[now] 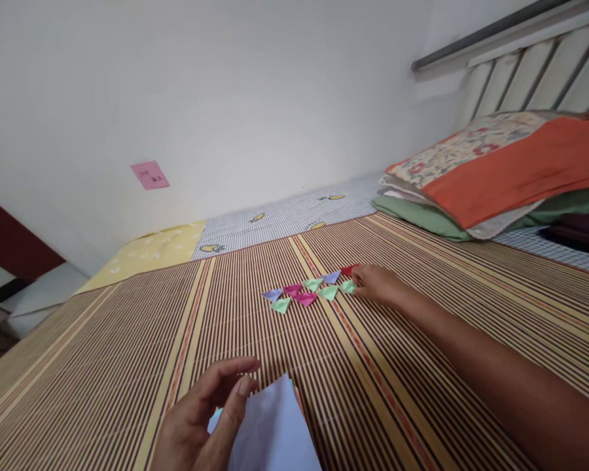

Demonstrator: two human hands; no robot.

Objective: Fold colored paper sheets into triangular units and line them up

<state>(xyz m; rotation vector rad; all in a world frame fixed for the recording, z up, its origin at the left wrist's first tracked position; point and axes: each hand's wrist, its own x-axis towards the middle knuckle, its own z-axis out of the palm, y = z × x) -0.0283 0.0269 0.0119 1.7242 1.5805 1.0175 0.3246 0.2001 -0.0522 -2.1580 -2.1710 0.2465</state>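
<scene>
Two rows of small folded paper triangles lie on the striped mat (255, 340), among them a magenta one (305, 299), a green one (281, 305) and a lilac one (272, 295). At the right end of the rows, my right hand (373, 284) has its fingers pressed together, touching a green triangle (347, 286) beside a red one (349, 269). Nearer to me, a stack of paper with a lilac sheet (275, 432) on top lies on the mat. Over its left edge, my left hand (211, 412) has thumb and fingers apart, holding nothing.
Folded bedding with an orange and floral cover (510, 173) is piled at the right, near a white railing (535, 78). Beyond the mat are a checked cloth (275, 219) and a yellow cloth (152, 252). A pink note (150, 175) is on the wall.
</scene>
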